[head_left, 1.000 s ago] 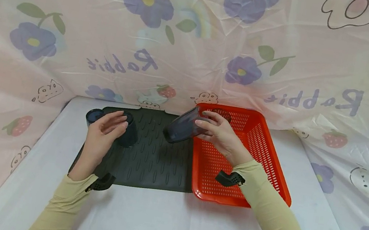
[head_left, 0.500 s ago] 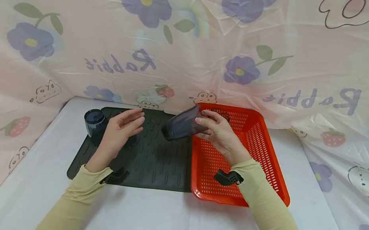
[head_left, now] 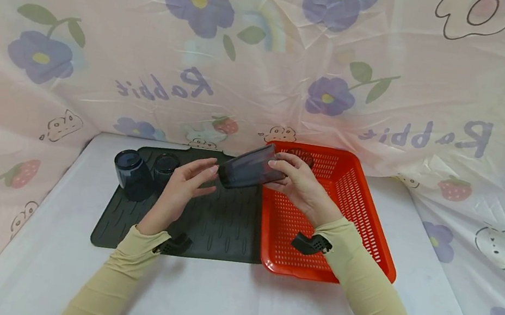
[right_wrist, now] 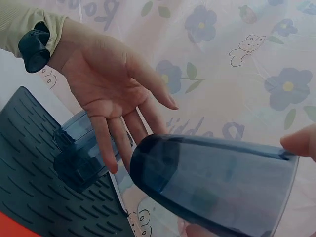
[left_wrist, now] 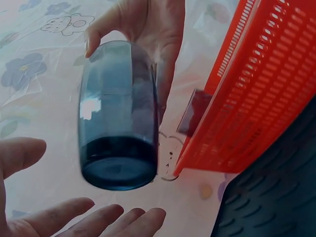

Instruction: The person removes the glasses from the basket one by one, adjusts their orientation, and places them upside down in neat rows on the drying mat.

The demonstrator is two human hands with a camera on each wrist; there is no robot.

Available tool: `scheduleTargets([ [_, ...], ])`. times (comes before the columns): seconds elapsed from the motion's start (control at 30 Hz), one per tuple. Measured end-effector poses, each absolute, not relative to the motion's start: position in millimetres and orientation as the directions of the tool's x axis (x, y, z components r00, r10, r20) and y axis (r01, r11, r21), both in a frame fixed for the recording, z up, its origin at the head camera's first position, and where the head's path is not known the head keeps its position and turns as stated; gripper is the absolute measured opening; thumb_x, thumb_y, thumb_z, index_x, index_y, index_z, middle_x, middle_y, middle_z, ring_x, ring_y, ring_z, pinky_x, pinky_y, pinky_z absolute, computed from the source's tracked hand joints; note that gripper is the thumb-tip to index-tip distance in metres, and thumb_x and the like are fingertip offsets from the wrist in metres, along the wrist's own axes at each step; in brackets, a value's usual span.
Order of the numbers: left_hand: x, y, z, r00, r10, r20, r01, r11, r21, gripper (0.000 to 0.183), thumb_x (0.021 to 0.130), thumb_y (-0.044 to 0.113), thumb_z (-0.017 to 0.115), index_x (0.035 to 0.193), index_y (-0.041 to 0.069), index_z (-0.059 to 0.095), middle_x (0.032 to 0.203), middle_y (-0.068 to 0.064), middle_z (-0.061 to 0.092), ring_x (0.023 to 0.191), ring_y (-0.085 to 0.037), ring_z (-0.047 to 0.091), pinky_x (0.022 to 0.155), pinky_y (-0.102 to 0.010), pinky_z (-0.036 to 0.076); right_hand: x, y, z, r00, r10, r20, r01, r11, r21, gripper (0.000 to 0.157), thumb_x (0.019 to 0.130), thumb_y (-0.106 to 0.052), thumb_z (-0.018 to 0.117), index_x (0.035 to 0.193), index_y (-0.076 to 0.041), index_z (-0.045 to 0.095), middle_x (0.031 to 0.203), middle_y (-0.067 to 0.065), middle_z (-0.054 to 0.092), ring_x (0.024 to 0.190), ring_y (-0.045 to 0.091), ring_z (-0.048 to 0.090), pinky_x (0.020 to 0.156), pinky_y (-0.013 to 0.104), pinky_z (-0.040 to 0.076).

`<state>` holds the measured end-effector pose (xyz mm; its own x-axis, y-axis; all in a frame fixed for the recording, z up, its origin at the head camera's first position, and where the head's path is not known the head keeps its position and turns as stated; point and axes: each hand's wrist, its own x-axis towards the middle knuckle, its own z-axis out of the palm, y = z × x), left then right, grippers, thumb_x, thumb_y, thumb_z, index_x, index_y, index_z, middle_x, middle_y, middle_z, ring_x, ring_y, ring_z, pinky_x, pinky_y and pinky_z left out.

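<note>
My right hand grips a smoky-blue drinking glass near its rim, thumb and fingers on opposite sides. The glass is tilted almost on its side, its thick dark base pointing left over the mat. Around that base my left hand holds its fingers spread and fairly straight; in the left wrist view a gap shows between the fingertips and the base. Two similar glasses, one a dark glass at the left and another glass beside it, stand upside down on the black ridged mat.
A red perforated basket stands at the right, against the mat's right side. In its back left corner lies a dark see-through object, partly hidden by my right hand. A flower-printed sheet hangs behind the white table.
My left hand has moved right, from the two standing glasses to the base of the held glass. The held glass has shifted slightly left and tilted closer to level; my right hand keeps its grip.
</note>
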<state>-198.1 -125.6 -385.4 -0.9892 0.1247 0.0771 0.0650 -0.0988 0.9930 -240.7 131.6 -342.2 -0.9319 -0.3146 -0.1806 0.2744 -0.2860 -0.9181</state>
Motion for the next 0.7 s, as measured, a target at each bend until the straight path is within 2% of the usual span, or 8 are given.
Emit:
scheduleTargets([
  [0.13, -199, -119, -388, -0.989, 0.134, 0.067, 0.049, -0.134, 0.99, 0.046, 0.098, 0.027, 0.057, 0.136, 0.001, 0.05, 0.13, -0.018, 0.053, 0.112, -0.029, 0.058, 0.089, -0.042, 0.052, -240, 132, -342, -0.933, -0.314, -0.174, 0.268, -0.288, -0.919, 0.038, 0.092, -0.008, 0.058, 0.126, -0.007, 0.041, 0.118, 0.012, 0.05, 0.096, 0.026, 0.061, 0.092, 0.05, 0.048],
  [0.3, -200, -114, -390, -0.983, 0.176, 0.059, 0.02, -0.217, 0.976, 0.045, 0.101, 0.029, 0.051, 0.133, -0.003, 0.05, 0.12, -0.017, 0.057, 0.104, -0.028, 0.062, 0.089, -0.046, 0.051, -239, 131, -341, -0.929, -0.329, -0.168, 0.266, -0.279, -0.923, 0.043, 0.091, -0.011, 0.059, 0.129, -0.006, 0.039, 0.116, 0.012, 0.051, 0.092, 0.026, 0.062, 0.091, 0.049, 0.049],
  [0.43, -202, -110, -392, -0.977, 0.209, 0.03, -0.032, -0.286, 0.958, 0.044, 0.1, 0.03, 0.053, 0.129, -0.003, 0.052, 0.113, -0.012, 0.059, 0.099, -0.024, 0.063, 0.089, -0.05, 0.05, -237, 131, -342, -0.925, -0.352, -0.145, 0.253, -0.287, -0.924, 0.047, 0.086, -0.015, 0.067, 0.125, -0.006, 0.041, 0.111, 0.01, 0.052, 0.089, 0.024, 0.062, 0.088, 0.046, 0.052],
  [0.53, -203, -109, -394, -0.972, 0.233, -0.014, -0.097, -0.351, 0.931, 0.046, 0.098, 0.031, 0.056, 0.128, -0.003, 0.051, 0.109, -0.01, 0.059, 0.096, -0.022, 0.065, 0.09, -0.053, 0.048, -238, 131, -343, -0.922, -0.364, -0.134, 0.252, -0.297, -0.921, 0.044, 0.085, -0.016, 0.069, 0.12, -0.006, 0.044, 0.105, 0.008, 0.056, 0.086, 0.022, 0.063, 0.086, 0.045, 0.053],
  [0.7, -206, -109, -395, -0.958, 0.277, -0.07, -0.189, -0.429, 0.883, 0.052, 0.097, 0.034, 0.058, 0.132, -0.002, 0.049, 0.109, -0.011, 0.064, 0.094, -0.023, 0.067, 0.09, -0.051, 0.049, -239, 131, -344, -0.92, -0.361, -0.155, 0.27, -0.293, -0.917, 0.031, 0.089, -0.013, 0.061, 0.117, -0.007, 0.047, 0.102, 0.008, 0.059, 0.085, 0.023, 0.066, 0.088, 0.048, 0.051],
])
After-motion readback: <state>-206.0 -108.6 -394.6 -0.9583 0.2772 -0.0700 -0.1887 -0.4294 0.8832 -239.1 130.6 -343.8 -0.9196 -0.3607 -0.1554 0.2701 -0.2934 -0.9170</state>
